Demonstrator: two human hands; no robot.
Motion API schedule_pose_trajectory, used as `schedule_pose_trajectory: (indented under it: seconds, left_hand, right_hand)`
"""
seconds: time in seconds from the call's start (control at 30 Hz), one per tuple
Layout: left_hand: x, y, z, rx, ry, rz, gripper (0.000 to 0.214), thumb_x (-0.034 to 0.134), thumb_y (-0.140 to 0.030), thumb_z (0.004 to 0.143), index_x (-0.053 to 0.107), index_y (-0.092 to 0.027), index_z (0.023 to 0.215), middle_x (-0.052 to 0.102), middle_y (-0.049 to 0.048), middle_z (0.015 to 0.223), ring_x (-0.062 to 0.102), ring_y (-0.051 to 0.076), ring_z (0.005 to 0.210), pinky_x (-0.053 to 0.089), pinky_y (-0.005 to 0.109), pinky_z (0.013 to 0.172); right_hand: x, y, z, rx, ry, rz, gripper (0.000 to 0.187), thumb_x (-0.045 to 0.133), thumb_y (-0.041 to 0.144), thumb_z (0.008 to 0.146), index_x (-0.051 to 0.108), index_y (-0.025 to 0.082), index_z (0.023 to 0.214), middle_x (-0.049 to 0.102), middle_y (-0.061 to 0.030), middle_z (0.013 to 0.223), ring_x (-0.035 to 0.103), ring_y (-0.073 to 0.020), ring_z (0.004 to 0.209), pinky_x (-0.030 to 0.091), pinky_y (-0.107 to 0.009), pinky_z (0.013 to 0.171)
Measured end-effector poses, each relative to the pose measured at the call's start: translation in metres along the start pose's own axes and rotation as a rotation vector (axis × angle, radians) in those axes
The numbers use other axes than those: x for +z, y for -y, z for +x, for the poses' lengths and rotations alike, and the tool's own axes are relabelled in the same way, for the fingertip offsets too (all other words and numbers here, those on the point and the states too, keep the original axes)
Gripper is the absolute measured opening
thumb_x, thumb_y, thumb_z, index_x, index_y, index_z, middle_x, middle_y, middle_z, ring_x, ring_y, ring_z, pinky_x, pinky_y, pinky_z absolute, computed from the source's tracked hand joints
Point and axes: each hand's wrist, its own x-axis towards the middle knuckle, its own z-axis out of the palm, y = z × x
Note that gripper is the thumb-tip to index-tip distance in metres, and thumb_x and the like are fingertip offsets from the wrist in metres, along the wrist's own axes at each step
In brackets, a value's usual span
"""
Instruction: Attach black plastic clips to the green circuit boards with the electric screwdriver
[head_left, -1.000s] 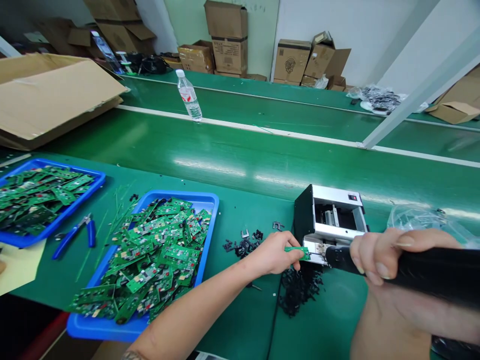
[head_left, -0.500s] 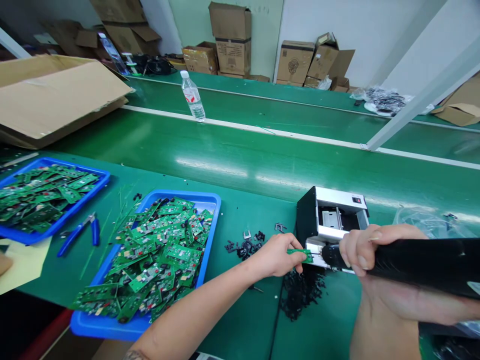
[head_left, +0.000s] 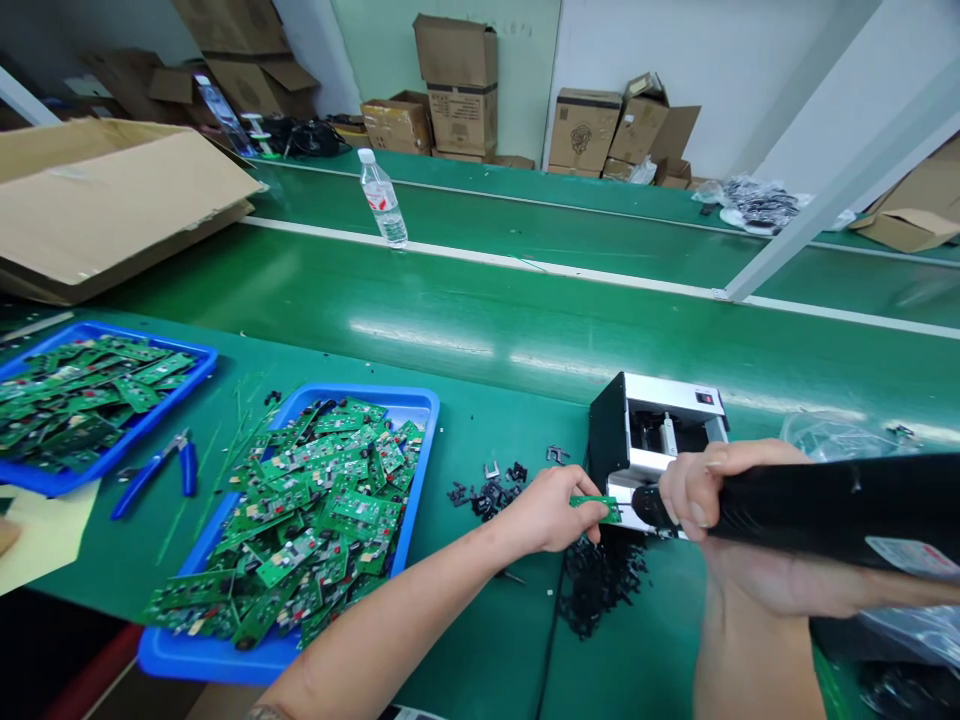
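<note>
Right of centre in the frame, my left hand (head_left: 559,508) has one board (head_left: 596,508) pinched between thumb and fingers, closed to the board's own thickness. The board's right end projects past my fingertips, at the front of the machine (head_left: 651,458). At the right of the frame, my right hand (head_left: 699,497) is wrapped around the driver (head_left: 817,510), fingers curled tight about its black barrel. The driver points left, its thin tip at the board's right end; whether the two touch, I cannot tell.

Below the machine, a heap of black parts (head_left: 604,585) lies on the green bench (head_left: 487,630). A smaller pile (head_left: 491,494) lies to its upper left, near my left wrist.

Lower left of centre, a blue tray (head_left: 426,440) holds many boards, heaped, some lying over its left rim. At the left edge, a second tray (head_left: 176,408) is likewise loaded. Cutters (head_left: 189,468) lie between the trays, handles spread. Upper left, a carton (head_left: 127,200) lies open. Upper centre, a bottle (head_left: 384,208) stands by a white strip.
</note>
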Motion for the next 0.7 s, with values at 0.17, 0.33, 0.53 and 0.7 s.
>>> schedule_pose_trajectory:
  seconds: [0.17, 0.33, 0.53, 0.7]
  left_hand:
    - [-0.001, -0.002, -0.001, -0.011, -0.007, 0.008, 0.021, 0.057, -0.036, 0.086, 0.061, -0.017, 0.093, 0.075, 0.0017, 0.076, 0.059, 0.012, 0.063, 0.041, 0.023, 0.066]
    - [0.000, -0.003, -0.002, -0.009, -0.018, 0.005, 0.019, 0.057, -0.033, 0.085, 0.062, -0.017, 0.093, 0.075, 0.0016, 0.076, 0.062, 0.014, 0.072, 0.042, 0.023, 0.070]
    - [0.000, 0.000, -0.002, -0.006, -0.010, 0.012, 0.021, 0.055, -0.037, 0.086, 0.061, -0.018, 0.091, 0.075, 0.0007, 0.076, 0.057, 0.012, 0.061, 0.040, 0.023, 0.063]
    - [-0.001, -0.001, -0.003, -0.002, -0.013, 0.036, 0.021, 0.056, -0.038, 0.086, 0.061, -0.018, 0.093, 0.075, 0.0005, 0.076, 0.059, 0.013, 0.064, 0.041, 0.024, 0.069]
  right_hand:
    - [-0.001, -0.001, 0.002, 0.049, -0.011, -0.016, 0.094, 0.037, 0.102, 0.048, 0.075, 0.020, 0.073, 0.058, -0.0021, 0.045, 0.048, -0.0162, 0.036, 0.037, -0.032, 0.039]
    - [-0.001, -0.007, 0.000, 0.021, -0.010, 0.031, 0.095, 0.037, 0.101, 0.050, 0.077, 0.021, 0.083, 0.060, -0.0015, 0.048, 0.049, -0.0165, 0.036, 0.037, -0.031, 0.038]
    - [-0.009, -0.001, -0.009, 0.008, -0.020, -0.004, 0.084, 0.045, 0.095, 0.058, 0.074, 0.020, 0.081, 0.057, -0.0020, 0.049, 0.048, -0.0166, 0.039, 0.038, -0.033, 0.040]
    - [-0.050, 0.002, -0.044, -0.200, -0.080, -0.068, 0.039, 0.061, 0.059, 0.083, 0.073, 0.026, 0.098, 0.057, -0.0004, 0.053, 0.049, -0.0166, 0.041, 0.041, -0.034, 0.043]
